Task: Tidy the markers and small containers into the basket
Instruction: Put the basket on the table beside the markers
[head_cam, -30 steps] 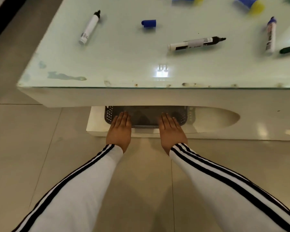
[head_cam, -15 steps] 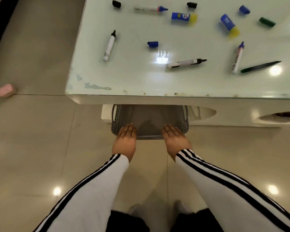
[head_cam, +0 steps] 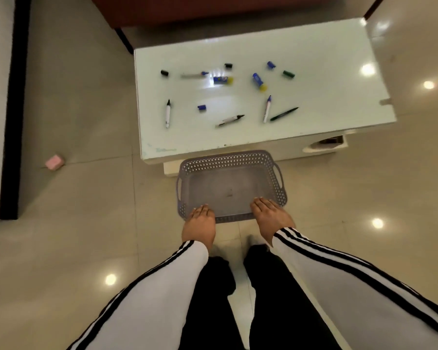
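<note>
Pulled clear of the table [head_cam: 326, 117], the basket [head_cam: 228, 160] is ready for markers [head_cam: 230, 120], left hand [head_cam: 199, 223] and right hand [head_cam: 271, 218] gripping its near rim, fingers together.

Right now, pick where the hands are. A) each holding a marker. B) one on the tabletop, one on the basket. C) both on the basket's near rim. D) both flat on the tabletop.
C: the left hand and right hand both hold the near rim of the basket, while the markers lie untouched on the table.
</note>
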Tool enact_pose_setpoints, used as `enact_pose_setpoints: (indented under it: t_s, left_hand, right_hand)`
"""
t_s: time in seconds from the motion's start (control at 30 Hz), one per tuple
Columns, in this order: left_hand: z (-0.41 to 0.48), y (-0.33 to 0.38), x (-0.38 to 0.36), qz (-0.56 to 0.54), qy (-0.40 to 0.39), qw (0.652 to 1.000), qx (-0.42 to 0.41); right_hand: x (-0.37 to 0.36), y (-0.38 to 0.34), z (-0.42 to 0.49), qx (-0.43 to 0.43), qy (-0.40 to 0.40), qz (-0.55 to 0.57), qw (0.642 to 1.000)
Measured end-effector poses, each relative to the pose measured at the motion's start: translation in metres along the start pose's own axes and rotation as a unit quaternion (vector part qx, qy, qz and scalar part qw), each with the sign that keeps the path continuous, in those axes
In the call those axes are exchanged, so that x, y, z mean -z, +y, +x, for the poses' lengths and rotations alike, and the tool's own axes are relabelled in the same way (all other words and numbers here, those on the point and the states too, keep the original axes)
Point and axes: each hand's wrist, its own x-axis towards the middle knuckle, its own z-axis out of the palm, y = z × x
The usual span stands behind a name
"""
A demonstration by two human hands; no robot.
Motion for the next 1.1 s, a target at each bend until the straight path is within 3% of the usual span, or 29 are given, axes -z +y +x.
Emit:
enact_pose_setpoints:
  t_s: [0.33,0.53,0.87,1.1]
  left_hand:
    - [0.025,0.128,0.151,0.056,0.071,0.992,-0.092]
    - [0.109,0.24,0.197,0.085,0.097,0.984,-0.125]
    - [0.324,0.436,0.201,0.053,0.086,0.991,-0.087]
    - [0.426,0.472,0.159,0.057,0.058,0.996,-0.044]
  right_hand:
    - [0.12,0.112,-0.082,-0.1,0.119,0.017,0.988]
    - [0.154,0.242,-0.072,-0.123,0.161,0.011,0.979]
    - [0.183,0.528,0.035,-0.071,0.136,-0.006,0.988]
    - [0.137,0.618,0.14,-0.029,0.133,0.001,0.991]
